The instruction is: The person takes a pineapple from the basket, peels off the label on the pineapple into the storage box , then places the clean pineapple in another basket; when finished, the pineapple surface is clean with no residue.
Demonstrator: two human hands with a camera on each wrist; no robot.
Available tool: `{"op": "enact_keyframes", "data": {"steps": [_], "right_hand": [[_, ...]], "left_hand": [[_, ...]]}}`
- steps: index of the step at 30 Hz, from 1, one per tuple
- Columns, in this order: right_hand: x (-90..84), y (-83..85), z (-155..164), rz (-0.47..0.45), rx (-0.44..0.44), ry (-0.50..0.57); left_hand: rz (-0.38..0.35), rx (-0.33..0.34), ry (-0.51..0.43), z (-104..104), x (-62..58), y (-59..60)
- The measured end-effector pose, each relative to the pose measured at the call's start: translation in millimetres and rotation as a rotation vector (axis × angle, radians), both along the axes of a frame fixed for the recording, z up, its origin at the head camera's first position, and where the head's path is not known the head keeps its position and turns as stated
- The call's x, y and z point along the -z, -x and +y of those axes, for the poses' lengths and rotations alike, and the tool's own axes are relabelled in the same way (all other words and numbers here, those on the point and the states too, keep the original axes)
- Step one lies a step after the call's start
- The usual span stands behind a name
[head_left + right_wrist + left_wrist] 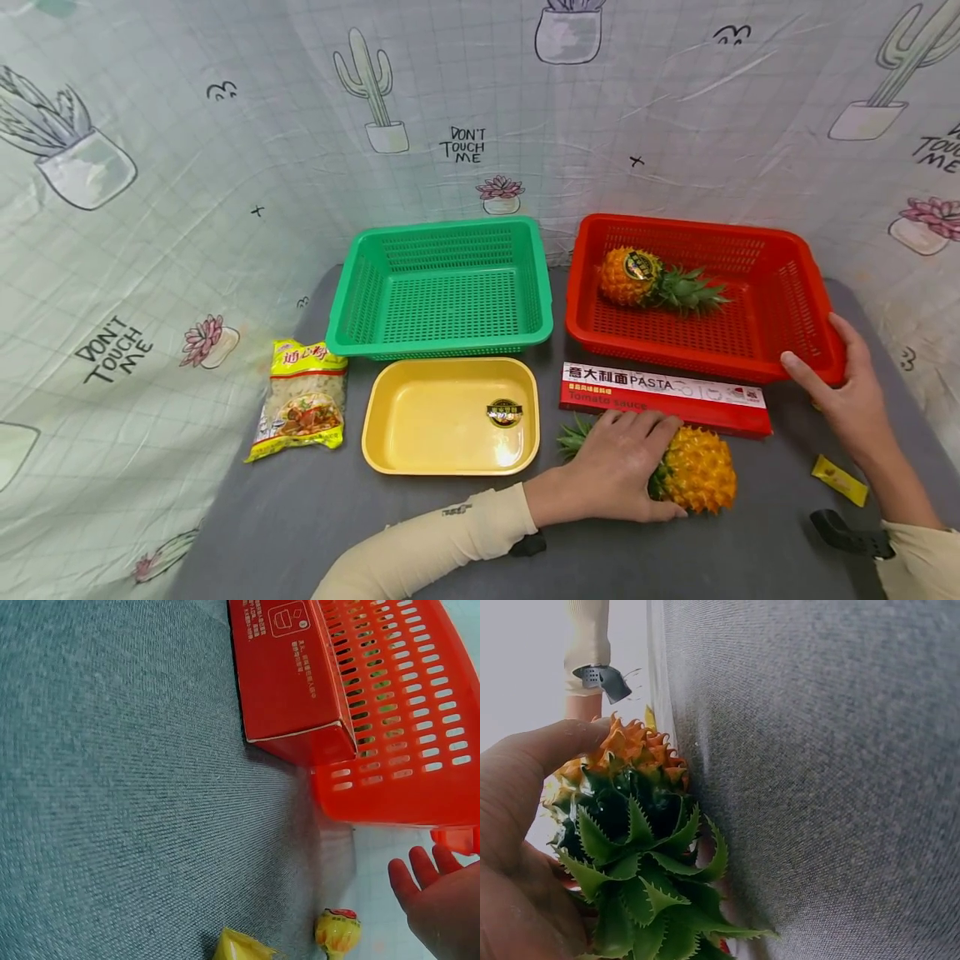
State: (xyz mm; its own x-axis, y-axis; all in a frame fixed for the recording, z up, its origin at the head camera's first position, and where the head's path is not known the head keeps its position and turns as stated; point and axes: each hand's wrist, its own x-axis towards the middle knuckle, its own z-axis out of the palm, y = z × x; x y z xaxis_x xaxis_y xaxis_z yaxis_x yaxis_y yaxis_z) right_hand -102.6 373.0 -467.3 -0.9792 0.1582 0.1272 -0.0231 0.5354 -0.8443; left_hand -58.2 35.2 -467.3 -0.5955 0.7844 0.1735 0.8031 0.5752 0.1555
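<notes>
Gripping a pineapple, the left hand curls over its green crown w/ fingers wrapped round where leaves meet fruit; the pineapple lies on its side on the grey table, near the front edge, right of centre. In the left wrist view the thumb presses the orange skin and the leaves rest against the cloth.

Right hand sits at the front right corner of the red basket, thumb along the front rim, fingers over the corner, so it's clamped on the rim. The basket stands at the table's back right, w/ a second pineapple lying inside twd the back left part.

A red pasta box lies flat just in front of the red basket, touching or nearly touching its front wall, and just behind the held pineapple.

Green basket sits back centre, beside the red one. A yellow tray is right in front of it, and a noodle packet is left of the tray, twd the left edge. A small yellow sachet lies near the right edge by the right wrist; the right wrist view also shows a small round yellow item next to it, too blurred to name.
</notes>
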Motion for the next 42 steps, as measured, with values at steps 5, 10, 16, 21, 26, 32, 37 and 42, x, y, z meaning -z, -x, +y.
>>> {"op": "enact_keyframes", "data": {"steps": [5, 10, 16, 21, 26, 32, 37, 42], "right_hand": [[2.2, 2.4, -2, 0.02, 0.005, 0.027], [4.4, 1.9, -2, 0.037, 0.011, 0.046], [6.6, 3.7, -2, 0.041, 0.006, 0.053], [7.4, 3.6, -1, 0.036, 0.012, 0.051], [8.0, 2.9, 1, 0.031, 0.02, 0.054], [7.6, 3.0, 1, 0.032, 0.023, 0.049], [7.0, 2.6, 0, 0.036, 0.022, 0.049], [6.2, 1.8, 0, 0.022, 0.018, 0.051]], "left_hand": [[-0.012, -0.003, 0.01, 0, -0.9, -0.6], [-0.018, 0.004, 0.026, 0, -2.7, -1.1], [-0.002, -0.009, 0.025, 1, -1.6, -0.9], [0.004, 0.013, 0.01, 1, -1.8, -0.2], [0.011, 0.043, 0.032, 0, -6.5, -1.2], [0.001, 0.078, 0.029, -4, -15.8, -7.1], [-0.014, 0.094, 0.025, -6, -26.1, -10.4], [-0.021, 0.105, 0.023, -7, -38.0, -11.7]]}}
